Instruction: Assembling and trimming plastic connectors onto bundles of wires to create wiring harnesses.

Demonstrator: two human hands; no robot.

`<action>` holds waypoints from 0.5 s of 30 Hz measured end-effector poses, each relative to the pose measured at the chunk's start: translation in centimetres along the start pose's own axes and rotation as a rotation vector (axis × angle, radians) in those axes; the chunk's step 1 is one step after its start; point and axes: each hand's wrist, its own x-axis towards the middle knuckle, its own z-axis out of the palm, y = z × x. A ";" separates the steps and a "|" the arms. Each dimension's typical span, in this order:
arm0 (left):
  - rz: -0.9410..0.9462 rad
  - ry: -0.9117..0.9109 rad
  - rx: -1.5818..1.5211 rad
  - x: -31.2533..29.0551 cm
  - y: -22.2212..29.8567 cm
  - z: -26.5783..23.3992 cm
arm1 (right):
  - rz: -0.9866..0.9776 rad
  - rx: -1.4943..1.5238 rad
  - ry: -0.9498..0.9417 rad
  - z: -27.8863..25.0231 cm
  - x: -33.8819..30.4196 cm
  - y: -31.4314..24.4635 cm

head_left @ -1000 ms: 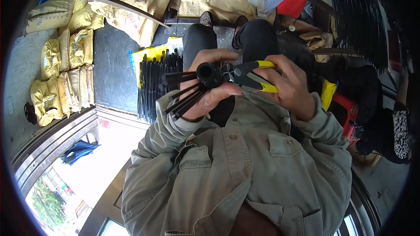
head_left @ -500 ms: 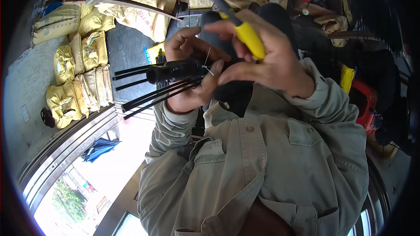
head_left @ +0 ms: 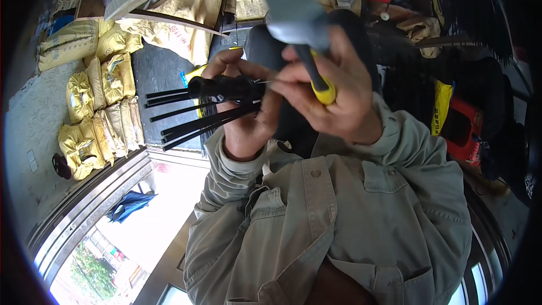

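My left hand [head_left: 248,130] is closed around a black tubular part [head_left: 212,88], held roughly level, its open end facing left. Several thin black rods [head_left: 189,130] run alongside it and stick out past my palm to the left. From the tube's right end a thin wire [head_left: 265,81] reaches to the fingertips of my right hand [head_left: 353,101], which pinch it. The same hand keeps a yellow-handled tool [head_left: 326,93] in its grip. Its dark shaft leads up to a broad grey head, too blurred to name the kind.
Yellowish sacks [head_left: 116,76] are stacked against the left wall. A yellow-and-blue packet [head_left: 195,72] lies behind my left hand. To the right are a red plastic item [head_left: 466,130] and a yellow packet [head_left: 443,104]. Outside the opening at lower left is a blue umbrella [head_left: 130,206].
My right hand has come in toward the tube's end and now pinches the wire. The tool in it has swung, its head now above the hand. The left hand keeps its hold.
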 end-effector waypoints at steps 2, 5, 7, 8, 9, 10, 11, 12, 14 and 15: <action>-0.110 -0.112 -0.042 0.3 0.2 -0.5 | 0.120 0.156 -0.149 -0.5 1.4 1.3; -0.171 -0.214 -0.063 0.5 0.1 -1.1 | 0.355 0.465 -0.441 -1.1 2.3 3.5; -0.190 -0.306 -0.053 0.6 -0.1 -1.5 | 0.339 0.454 -0.474 -0.9 1.1 4.3; -0.197 -0.304 -0.050 0.6 0.0 -1.5 | 0.334 0.452 -0.493 -1.0 0.6 4.6; -0.234 -0.285 -0.105 0.9 0.1 -1.4 | 0.340 0.457 -0.495 -1.8 0.4 4.7; -0.270 -0.261 -0.157 1.3 0.2 -1.2 | 0.122 0.020 -0.439 -3.0 0.5 4.8; -0.304 -0.238 -0.210 1.4 0.3 -1.1 | -0.099 -0.413 -0.365 -4.0 0.8 4.7; -0.306 -0.239 -0.208 1.7 0.3 -1.1 | -0.097 -0.412 -0.364 -4.7 1.5 4.5; -0.344 -0.292 -0.178 2.2 0.0 -1.4 | -0.382 -0.771 -0.360 -6.2 2.7 3.9; -0.363 -0.315 -0.161 2.3 -0.1 -1.4 | -0.527 -0.946 -0.359 -6.5 2.9 3.8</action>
